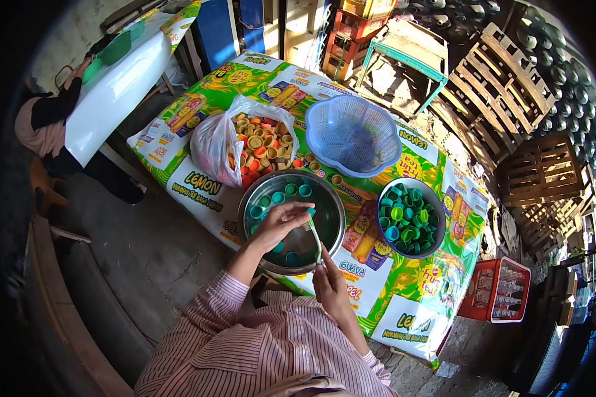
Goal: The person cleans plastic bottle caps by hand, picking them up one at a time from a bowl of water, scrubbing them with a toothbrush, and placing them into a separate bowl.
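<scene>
My left hand (280,225) is closed, pinching a small green bottle cap (311,212) at its fingertips. In my right hand (330,284) is a toothbrush (316,239) with a white and green handle, its bristle end up at the cap. Both hands work over the right part of a steel basin (341,231) with water in it. Several green and teal bottle caps (279,197) lie in the basin, mostly along its far and left sides. My left hand and forearm hide part of the basin's inside.
Beyond the basin stand a plastic bag (215,145) of orange and tan caps and a blue plastic basket (354,132). A bowl (437,246) of green caps is at right. A person (49,126) sits at a white table, left. A red crate (498,290) stands on the floor.
</scene>
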The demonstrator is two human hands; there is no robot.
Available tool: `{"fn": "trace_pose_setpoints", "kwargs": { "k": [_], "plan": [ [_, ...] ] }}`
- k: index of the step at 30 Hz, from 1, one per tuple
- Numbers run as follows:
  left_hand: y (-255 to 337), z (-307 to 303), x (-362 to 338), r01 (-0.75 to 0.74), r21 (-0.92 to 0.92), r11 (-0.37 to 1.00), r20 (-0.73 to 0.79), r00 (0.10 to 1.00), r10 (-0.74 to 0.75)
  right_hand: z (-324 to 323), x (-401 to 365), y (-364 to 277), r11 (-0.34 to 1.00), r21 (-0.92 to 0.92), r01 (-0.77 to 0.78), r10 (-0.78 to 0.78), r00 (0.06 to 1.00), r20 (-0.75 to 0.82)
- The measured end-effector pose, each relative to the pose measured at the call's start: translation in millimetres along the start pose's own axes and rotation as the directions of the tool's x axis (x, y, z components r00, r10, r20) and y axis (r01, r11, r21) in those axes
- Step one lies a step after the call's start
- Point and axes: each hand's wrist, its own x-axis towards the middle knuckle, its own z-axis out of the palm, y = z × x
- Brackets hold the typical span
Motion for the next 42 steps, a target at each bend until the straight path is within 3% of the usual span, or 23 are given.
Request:
{"fn": "trace_pose_setpoints", "kwargs": {
  "k": [2, 4, 9, 11, 12, 13, 14, 16, 18, 19, 21, 22, 24, 30, 32, 34, 35, 36, 37, 38, 39, 40, 42],
  "plan": [
    [-2, 0, -2, 0.013, -0.017, 1.0, 0.019, 1.0, -0.013, 3, -4, -16, 0.993, 0.103, -0.061, 0.058, 0.998, 0.039],
    [1, 2, -5, 0.037, -0.039, 0.999, 0.009, 0.999, -0.037, -2, -3, -27, 0.8, 0.517, -0.305, 0.228, 0.951, 0.209],
    [-3, 0, -7, 0.037, -0.166, 0.985, 0.032, 0.999, -0.032, -2, -5, -34, 0.699, 0.582, -0.417, 0.31, 0.909, 0.279],
    [-7, -3, -6, 0.067, -0.232, 0.97, 0.027, 0.998, -0.062, -7, -2, -15, 0.874, 0.388, -0.291, 0.216, 0.95, 0.225],
    [-6, -4, -6, 0.069, -0.231, 0.971, 0.028, 0.998, -0.065, -7, 0, -7, 0.873, 0.39, -0.291, 0.216, 0.95, 0.225],
    [-2, -4, -7, 0.102, -0.214, 0.972, 0.014, 0.995, -0.101, -5, 2, -4, 1.0, -0.011, 0.012, -0.011, 0.998, 0.054],
    [0, -5, -7, 0.134, -0.197, 0.971, -0.001, 0.991, -0.137, -4, 2, -3, 0.858, -0.445, 0.258, -0.29, 0.957, -0.005],
    [-3, -6, -7, 0.181, -0.236, 0.955, -0.038, 0.98, -0.196, -7, 4, -7, 0.816, -0.528, 0.234, -0.307, 0.95, -0.053],
    [-7, -9, -5, 0.224, -0.276, 0.935, -0.078, 0.964, -0.254, -10, 6, -13, 0.588, -0.768, 0.253, -0.422, 0.906, -0.025],
    [-10, -10, -5, 0.215, -0.308, 0.927, -0.058, 0.968, -0.244, -12, 7, -17, 0.59, -0.767, 0.253, -0.421, 0.907, -0.025],
    [-10, -11, -6, 0.209, -0.339, 0.917, -0.042, 0.971, -0.237, -17, 8, -23, 0.395, -0.903, 0.167, -0.425, 0.905, -0.019],
    [-8, -9, -7, 0.231, -0.356, 0.906, -0.03, 0.966, -0.258, -19, 8, -24, 0.396, -0.903, 0.168, -0.424, 0.906, -0.017],
    [-4, -6, -8, 0.251, -0.371, 0.894, -0.019, 0.961, -0.278, -22, 9, -26, 0.19, -0.967, 0.168, -0.507, 0.86, 0.05],
    [2, 0, -11, 0.234, -0.31, 0.921, -0.044, 0.965, -0.26, -21, 7, -17, 0.195, -0.965, 0.176, -0.518, 0.854, 0.051],
    [6, 6, -8, 0.055, -0.033, 0.998, -0.071, 0.996, -0.057, -19, 7, -9, 0.235, -0.953, 0.19, -0.507, 0.861, 0.046],
    [7, 5, -6, 0.028, 0.039, 0.999, -0.051, 0.998, -0.026, -12, 8, 2, 0.642, -0.687, 0.341, -0.492, 0.87, -0.029],
    [7, 10, -5, -0.057, 0.084, 0.995, -0.044, 0.997, 0.061, -8, 8, 9, 0.754, -0.564, 0.337, -0.436, 0.899, -0.046],
    [7, 12, -5, -0.138, 0.129, 0.982, -0.034, 0.989, 0.143, -8, 8, 6, 0.753, -0.563, 0.34, -0.437, 0.899, -0.042],
    [4, 8, -6, -0.129, 0.1, 0.987, 0.003, 0.992, 0.13, -8, 6, 1, 0.977, -0.173, 0.122, -0.131, 0.991, -0.041],
    [5, 7, -7, -0.127, 0.102, 0.987, 0.0, 0.992, 0.127, -7, 2, -6, 0.957, 0.228, -0.181, 0.164, 0.982, 0.089],
    [6, 5, -7, -0.167, 0.084, 0.982, 0.038, 0.986, 0.165, -10, -2, -18, 0.872, 0.389, -0.298, 0.233, 0.95, 0.208],
    [5, 5, -9, -0.207, 0.062, 0.976, 0.077, 0.976, 0.202, -12, -4, -23, 0.869, 0.391, -0.303, 0.237, 0.949, 0.208],
    [1, 0, -10, -0.233, 0.079, 0.969, 0.114, 0.968, 0.224, -14, -7, -31, 0.732, 0.531, -0.427, 0.296, 0.901, 0.317]
  ]
}}
